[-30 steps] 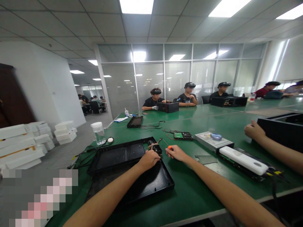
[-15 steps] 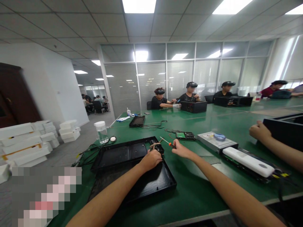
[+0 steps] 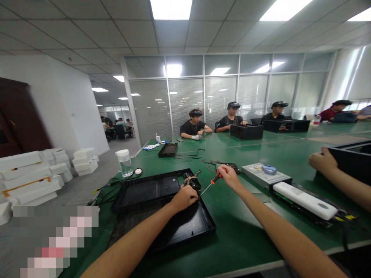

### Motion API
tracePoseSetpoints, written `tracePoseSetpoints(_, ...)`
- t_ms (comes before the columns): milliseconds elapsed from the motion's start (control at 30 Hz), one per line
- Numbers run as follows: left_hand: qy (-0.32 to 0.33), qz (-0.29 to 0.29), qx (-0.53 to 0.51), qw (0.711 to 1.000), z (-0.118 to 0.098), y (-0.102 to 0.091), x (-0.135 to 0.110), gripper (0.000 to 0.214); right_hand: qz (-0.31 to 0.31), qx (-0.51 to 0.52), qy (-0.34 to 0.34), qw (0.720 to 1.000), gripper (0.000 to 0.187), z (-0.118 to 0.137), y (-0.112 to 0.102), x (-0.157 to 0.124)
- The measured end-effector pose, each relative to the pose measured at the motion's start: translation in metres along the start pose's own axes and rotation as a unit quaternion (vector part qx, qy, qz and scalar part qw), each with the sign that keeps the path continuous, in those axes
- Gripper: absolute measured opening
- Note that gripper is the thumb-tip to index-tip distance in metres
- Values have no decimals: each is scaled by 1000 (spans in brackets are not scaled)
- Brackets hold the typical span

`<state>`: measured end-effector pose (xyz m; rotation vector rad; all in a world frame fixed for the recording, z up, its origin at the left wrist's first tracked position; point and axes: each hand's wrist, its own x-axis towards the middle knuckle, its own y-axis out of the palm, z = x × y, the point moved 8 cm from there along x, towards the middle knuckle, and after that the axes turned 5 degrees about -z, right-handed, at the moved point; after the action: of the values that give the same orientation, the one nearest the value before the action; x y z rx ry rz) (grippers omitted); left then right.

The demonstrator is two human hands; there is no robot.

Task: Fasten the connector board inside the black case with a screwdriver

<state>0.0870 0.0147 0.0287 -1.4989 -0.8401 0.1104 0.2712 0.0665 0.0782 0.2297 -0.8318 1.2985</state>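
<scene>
My left hand [image 3: 183, 197] rests closed on the inner right edge of a black case panel [image 3: 162, 208] lying on the green table [image 3: 237, 235], touching a small black part wrapped with cable [image 3: 191, 181]. What its fingers grip is hidden. My right hand [image 3: 228, 174] is closed on a screwdriver with an orange and black handle [image 3: 213, 180]. The shaft slants down and left, and its tip reaches the panel edge beside my left hand.
A circuit board [image 3: 227, 166], a grey drive with a tape roll [image 3: 266, 174] and a white bar-shaped device [image 3: 304, 199] lie to the right. Another person's hand [image 3: 322, 161] rests by a black case. A water jar [image 3: 124, 163] and cables sit at the left. Several people work across the table.
My right hand has lifted and swung the screwdriver round: its shaft pointed up and left before and now points down and left toward the panel edge. My left hand has stayed put.
</scene>
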Motion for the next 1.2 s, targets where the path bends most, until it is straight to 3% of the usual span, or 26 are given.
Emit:
tracePoseSetpoints(200, -106, -36, -30, 993, 16, -1, -1, 16, 38, -119, -98, 987, 25, 25, 17, -14)
tracePoseSetpoints(900, -92, -33, -49, 994, 18, -2, 2, 11, 74, -200, -150, 965, 25, 41, 18, -15)
tracePoseSetpoints(1000, -95, -33, -55, 993, 17, -1, 3, 12, 97, -269, -156, 946, 33, 50, 18, -15)
tracePoseSetpoints(1100, -100, -36, -61, 993, 17, -1, 3, 13, 142, -363, -149, 909, 42, 63, 18, -14)
tracePoseSetpoints(1200, -98, -39, -69, 992, 15, -3, 3, 12, 200, -378, -142, 893, 35, 83, 23, -16)
